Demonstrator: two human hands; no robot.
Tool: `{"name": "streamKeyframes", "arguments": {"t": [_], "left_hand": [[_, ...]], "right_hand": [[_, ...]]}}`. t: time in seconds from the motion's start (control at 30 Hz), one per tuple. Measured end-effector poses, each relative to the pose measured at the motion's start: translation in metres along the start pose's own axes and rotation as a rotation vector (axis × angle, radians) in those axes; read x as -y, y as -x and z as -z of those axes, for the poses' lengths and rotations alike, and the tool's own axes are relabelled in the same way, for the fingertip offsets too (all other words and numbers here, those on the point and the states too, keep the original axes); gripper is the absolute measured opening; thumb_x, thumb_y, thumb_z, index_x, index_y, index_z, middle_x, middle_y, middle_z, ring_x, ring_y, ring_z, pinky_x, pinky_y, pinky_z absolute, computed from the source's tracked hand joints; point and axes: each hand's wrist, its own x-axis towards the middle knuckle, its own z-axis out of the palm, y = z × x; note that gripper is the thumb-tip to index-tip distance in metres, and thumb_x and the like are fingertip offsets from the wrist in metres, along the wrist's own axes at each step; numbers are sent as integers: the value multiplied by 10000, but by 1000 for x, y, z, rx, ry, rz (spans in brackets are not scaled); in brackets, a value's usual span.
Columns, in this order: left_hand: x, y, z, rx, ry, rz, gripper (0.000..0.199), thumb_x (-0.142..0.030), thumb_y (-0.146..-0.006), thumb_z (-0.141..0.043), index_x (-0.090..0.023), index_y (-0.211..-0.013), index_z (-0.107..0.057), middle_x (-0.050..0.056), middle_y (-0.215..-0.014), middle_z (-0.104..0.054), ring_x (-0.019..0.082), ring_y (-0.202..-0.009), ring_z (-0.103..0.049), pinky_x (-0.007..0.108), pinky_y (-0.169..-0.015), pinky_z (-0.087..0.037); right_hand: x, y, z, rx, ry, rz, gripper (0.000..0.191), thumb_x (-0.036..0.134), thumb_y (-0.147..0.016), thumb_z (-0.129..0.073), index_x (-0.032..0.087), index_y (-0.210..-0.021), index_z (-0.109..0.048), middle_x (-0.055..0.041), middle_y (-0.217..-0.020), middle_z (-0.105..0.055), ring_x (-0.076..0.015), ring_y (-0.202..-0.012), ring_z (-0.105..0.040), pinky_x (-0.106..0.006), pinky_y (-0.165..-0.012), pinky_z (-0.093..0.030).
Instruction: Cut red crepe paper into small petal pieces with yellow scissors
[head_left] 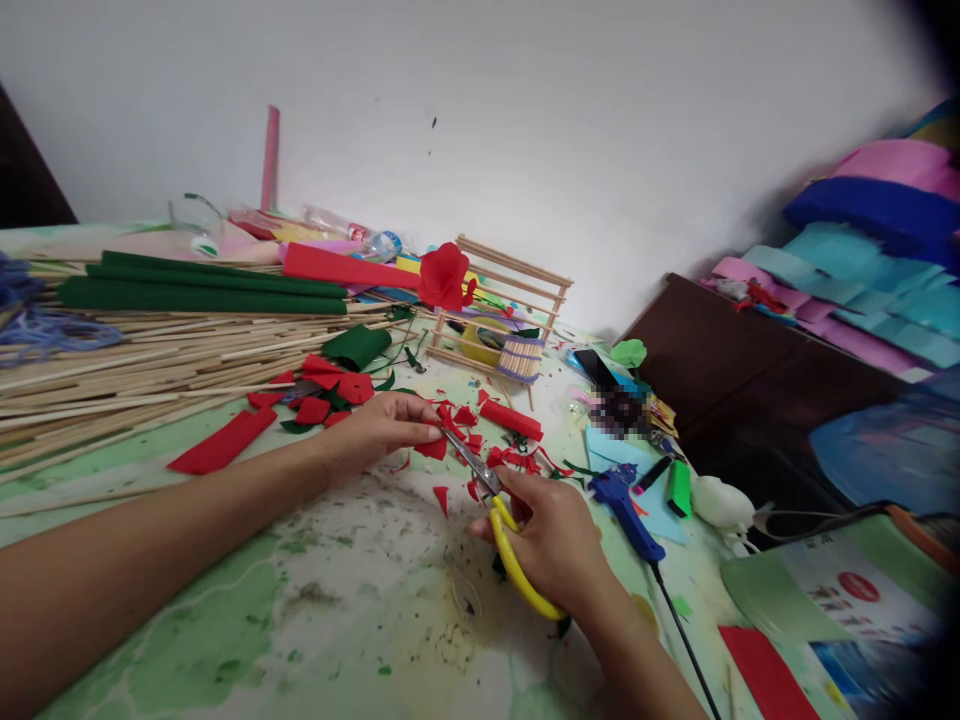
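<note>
My left hand [390, 432] pinches a small red paper piece [430, 449] between thumb and fingers. In my right hand [551, 530] is a pair of scissors with yellow handles [517, 572]; the metal blades [471, 458] reach up to the red piece at my left fingertips. Whether the blades touch the paper or are parted is hard to make out. Red scraps lie around and beyond the blades, with a red paper roll [511, 420] just behind them. More red cut pieces [315, 408] and a strip [223, 440] lie left of my left hand.
Thin wooden sticks [150, 350] cover the left side, with green paper rolls [202, 283] on top. A small stick frame [517, 300] and a red paper flower [444, 275] stand at the back. At right are a blue glue gun [628, 512], its cord, and a green tub [817, 580].
</note>
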Motion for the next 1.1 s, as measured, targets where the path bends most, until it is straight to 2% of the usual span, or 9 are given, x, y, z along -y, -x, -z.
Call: {"name": "streamKeyframes", "arguments": {"t": [0.4,0.63,0.8,1.1], "left_hand": [[2,-2,6,34,-14,-17,101,-211,-656,-756,-173,-744,-725,31,-746,-730,127,-683,-631,240,-710,-463],[1,-3,7,41,-25,-15,62,-217,-665,-744,-172,-683,-704,14,-690,-719,119,-660,-621,225,-676,-450],[-2,-2,5,17,-52,-19,61,-217,-676,-727,-175,-652,-690,-11,-608,-683,95,-584,-576,203,-599,-417],[-4,-1,4,-5,-74,-20,76,-215,-661,-720,-170,-628,-669,-8,-584,-667,97,-560,-556,204,-557,-396]], "right_hand": [[0,1,-1,-14,-25,9,232,412,-780,-571,215,-676,-505,61,-552,-457,-89,-513,-323,-217,-511,-179],[0,1,-2,-26,-23,-10,232,422,-766,-585,219,-678,-513,65,-533,-437,-88,-506,-311,-219,-499,-165],[0,1,-1,-30,-31,-15,229,419,-758,-595,219,-679,-519,69,-526,-423,-89,-505,-294,-220,-498,-164],[-2,2,-2,-33,-30,-1,235,412,-767,-580,214,-665,-504,69,-522,-439,-84,-495,-302,-214,-496,-166]]}}
